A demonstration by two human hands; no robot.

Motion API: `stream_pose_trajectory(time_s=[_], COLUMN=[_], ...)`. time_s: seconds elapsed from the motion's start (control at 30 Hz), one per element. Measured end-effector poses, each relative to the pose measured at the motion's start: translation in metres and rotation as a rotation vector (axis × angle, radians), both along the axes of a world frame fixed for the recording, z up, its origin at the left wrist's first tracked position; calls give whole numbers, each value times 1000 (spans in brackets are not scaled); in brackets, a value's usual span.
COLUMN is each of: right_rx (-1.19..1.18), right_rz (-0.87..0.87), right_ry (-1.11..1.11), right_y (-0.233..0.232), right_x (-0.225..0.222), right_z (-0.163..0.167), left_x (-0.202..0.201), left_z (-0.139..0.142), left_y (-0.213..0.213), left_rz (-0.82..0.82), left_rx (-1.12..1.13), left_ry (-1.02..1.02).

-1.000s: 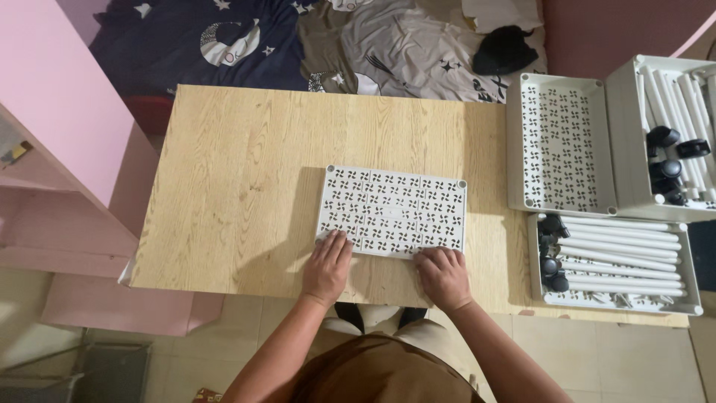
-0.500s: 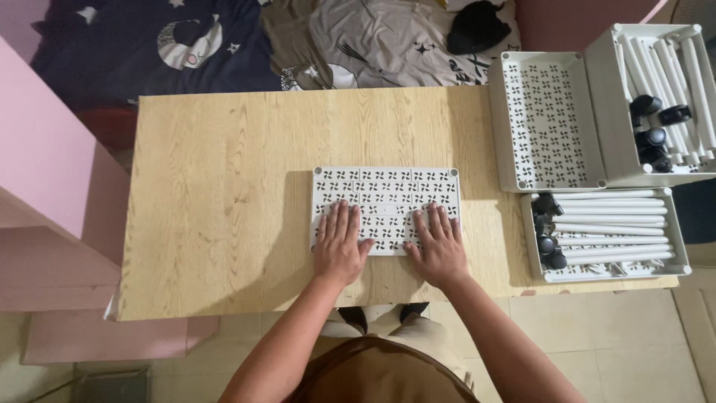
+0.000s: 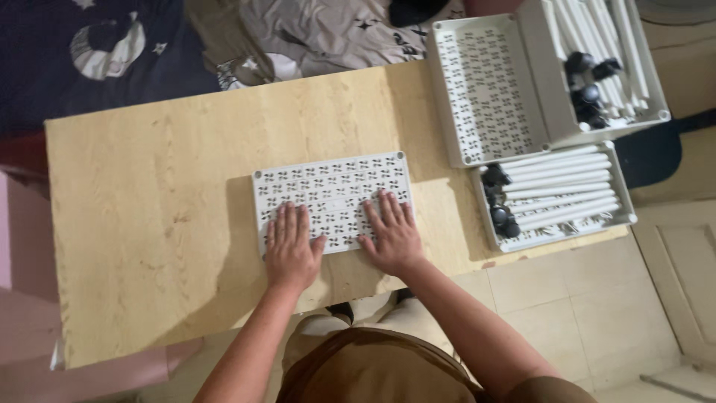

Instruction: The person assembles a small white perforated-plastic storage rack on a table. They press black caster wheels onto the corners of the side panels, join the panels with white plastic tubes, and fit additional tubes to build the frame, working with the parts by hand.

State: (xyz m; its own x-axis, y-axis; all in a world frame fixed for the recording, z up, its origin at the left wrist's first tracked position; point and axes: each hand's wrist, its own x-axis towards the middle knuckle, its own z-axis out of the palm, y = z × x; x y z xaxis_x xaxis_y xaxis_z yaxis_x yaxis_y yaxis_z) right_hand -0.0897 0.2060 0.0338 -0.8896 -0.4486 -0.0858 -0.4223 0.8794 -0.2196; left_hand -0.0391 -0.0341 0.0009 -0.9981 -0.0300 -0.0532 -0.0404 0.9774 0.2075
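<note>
the white perforated panel (image 3: pixel 332 200) lay flat near the middle of the wooden bench (image 3: pixel 149 194), rectangular, its face covered in rows of small cut-outs, a round boss at each corner. the left hand (image 3: pixel 291 250) and right hand (image 3: pixel 391 235) rested on it palm-down, fingers spread, gripping nothing.

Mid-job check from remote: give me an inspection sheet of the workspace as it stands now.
Surface: light wooden table, sunlit.
Job's things: white perforated panel lying flat near the front edge.
Clutter: empty perforated tray; two trays of white tubes with black caps.
Grippers: left hand and right hand flat, fingers spread, pressing on the panel.
Cables: nothing seen.
Surroundings: dark fabric and grey clothing beyond the table; tiled floor.
</note>
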Motion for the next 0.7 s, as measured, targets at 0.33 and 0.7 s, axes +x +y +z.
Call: stream_pose_trajectory(time_s=[0.33,0.7], right_rx=[-467,-418], right_rz=[79,-311], right_ry=[-30,299], right_y=[67,262], right_x=[-14,12], right_z=[20,14], left_x=[-3,-48], left_z=[25,30], left_y=[40,261], left_rz=[51,-370], left_rx=[175,382], left_ry=[360,265])
